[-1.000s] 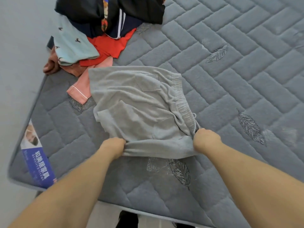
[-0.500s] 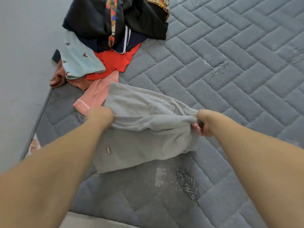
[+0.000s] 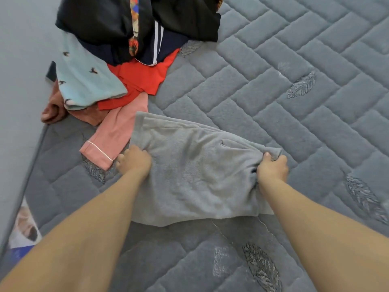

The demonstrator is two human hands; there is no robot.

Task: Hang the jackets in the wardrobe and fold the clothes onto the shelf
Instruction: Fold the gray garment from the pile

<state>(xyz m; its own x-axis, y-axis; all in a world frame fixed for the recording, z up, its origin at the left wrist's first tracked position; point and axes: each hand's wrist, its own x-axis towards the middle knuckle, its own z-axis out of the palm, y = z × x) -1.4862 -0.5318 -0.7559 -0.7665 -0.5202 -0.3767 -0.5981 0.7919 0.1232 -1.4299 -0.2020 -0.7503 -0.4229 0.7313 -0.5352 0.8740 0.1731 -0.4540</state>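
Your left hand pinches the grey garment's left edge, fingers curled into the cloth. Your right hand grips its bunched right corner, thumb on top. The garment lies folded on the mattress, spread between your fingers.

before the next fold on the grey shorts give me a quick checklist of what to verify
1. Left hand grips the left edge of the grey shorts: ok.
2. Right hand pinches the right edge: ok.
3. Shorts lie flat on the mattress: not ok, wrinkles near the right hand.
4. Shorts clear of the pink sleeve: cannot tell, edges meet.
5. Bare mattress to the right for the fold: ok.
6. Clothes pile apart from the shorts: ok.
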